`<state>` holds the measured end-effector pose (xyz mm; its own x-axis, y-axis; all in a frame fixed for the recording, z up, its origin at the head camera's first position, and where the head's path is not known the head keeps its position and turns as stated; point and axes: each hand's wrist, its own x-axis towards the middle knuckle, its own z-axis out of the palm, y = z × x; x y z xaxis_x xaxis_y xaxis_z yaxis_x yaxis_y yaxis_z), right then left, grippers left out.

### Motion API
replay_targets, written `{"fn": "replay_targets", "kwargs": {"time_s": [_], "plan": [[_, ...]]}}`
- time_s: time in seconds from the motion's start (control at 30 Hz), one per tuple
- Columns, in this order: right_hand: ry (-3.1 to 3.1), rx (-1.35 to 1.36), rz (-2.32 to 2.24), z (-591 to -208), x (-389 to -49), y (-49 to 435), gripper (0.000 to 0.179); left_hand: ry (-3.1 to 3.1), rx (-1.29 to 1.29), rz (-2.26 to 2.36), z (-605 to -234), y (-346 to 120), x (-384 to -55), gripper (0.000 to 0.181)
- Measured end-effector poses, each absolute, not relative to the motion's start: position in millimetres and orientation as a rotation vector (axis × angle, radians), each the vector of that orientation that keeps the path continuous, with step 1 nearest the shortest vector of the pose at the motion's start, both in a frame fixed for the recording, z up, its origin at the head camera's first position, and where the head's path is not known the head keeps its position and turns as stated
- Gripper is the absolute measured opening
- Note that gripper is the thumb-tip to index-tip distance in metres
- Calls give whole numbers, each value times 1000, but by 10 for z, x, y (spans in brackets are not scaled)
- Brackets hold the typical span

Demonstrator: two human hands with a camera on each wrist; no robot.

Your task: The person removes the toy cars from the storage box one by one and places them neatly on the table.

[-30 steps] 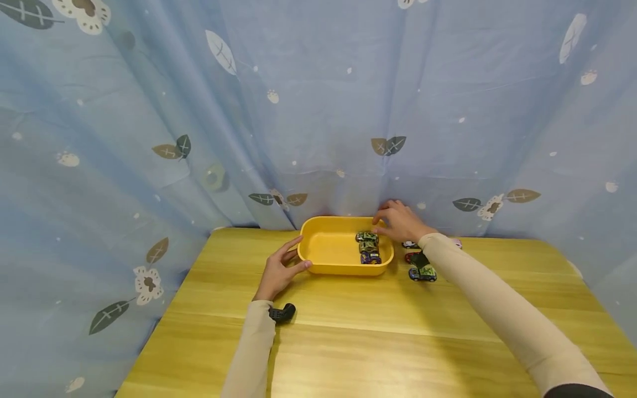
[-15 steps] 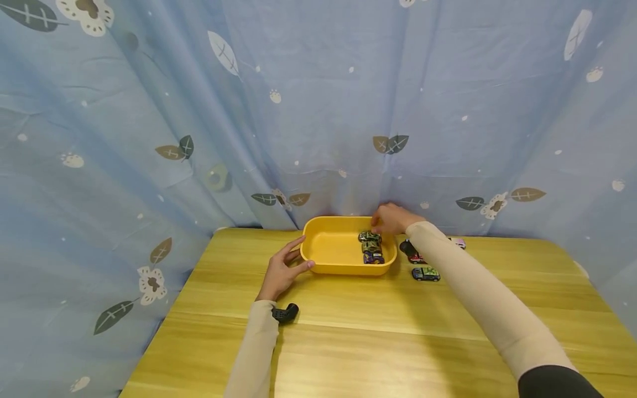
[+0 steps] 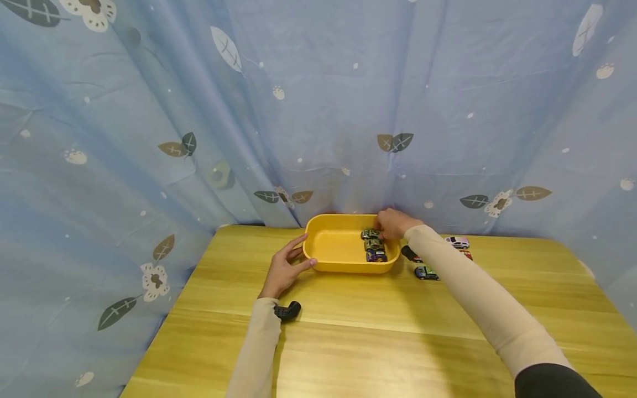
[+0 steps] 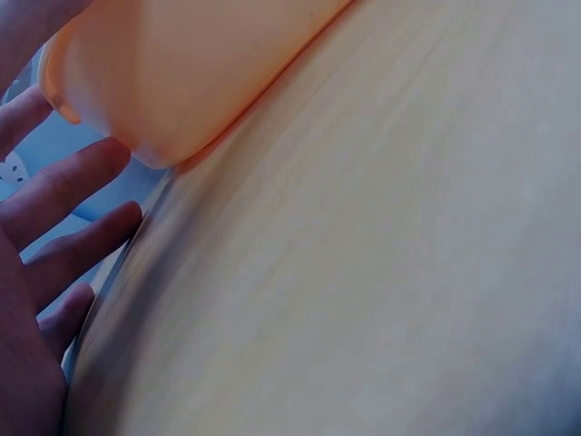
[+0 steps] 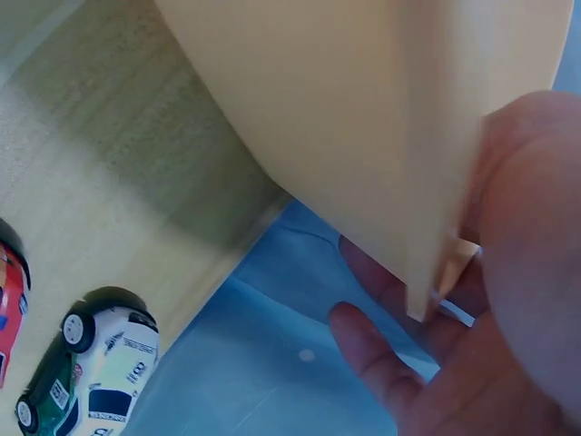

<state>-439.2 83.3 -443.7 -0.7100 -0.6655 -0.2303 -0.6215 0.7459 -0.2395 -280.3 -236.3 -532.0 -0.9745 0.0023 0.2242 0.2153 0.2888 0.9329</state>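
A yellow plastic bin (image 3: 333,266) stands at the back of the wooden table. Three toy cars sit in a column at its right end: a green one (image 3: 370,234), an olive-patterned one (image 3: 373,245) and a purple-blue one (image 3: 375,256). My left hand (image 3: 283,270) holds the bin's left end, thumb at the front rim and the other fingers spread along the side. At the back right corner, my right hand (image 3: 392,223) grips the rim. In the right wrist view its thumb lies over the inner side, with fingers (image 5: 372,354) outside the wall.
Right of the bin lie more toy cars: a green-and-blue one (image 3: 426,272), a white-pink one (image 3: 457,242) and a red one (image 3: 466,254), partly behind the right sleeve (image 3: 478,293). A white-and-green car (image 5: 109,377) shows in the right wrist view. A blue curtain (image 3: 338,110) hangs behind the table.
My right hand has lowered from just above the bin's back right corner and now grips the rim there. The left hand, bin and cars keep their places; the head view shifts slightly.
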Motion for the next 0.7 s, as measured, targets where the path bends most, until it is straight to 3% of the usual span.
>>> {"fn": "replay_targets", "kwargs": {"time_s": [0.43, 0.7], "plan": [[2731, -1034, -130, -4531, -4297, 783, 6, -2362, -202, -1773, -5329, -2399, -2807, 74], [2800, -1035, -87, -4598, -4217, 797, 16, -2365, -213, -1793, -5339, -2378, -2807, 75]]}}
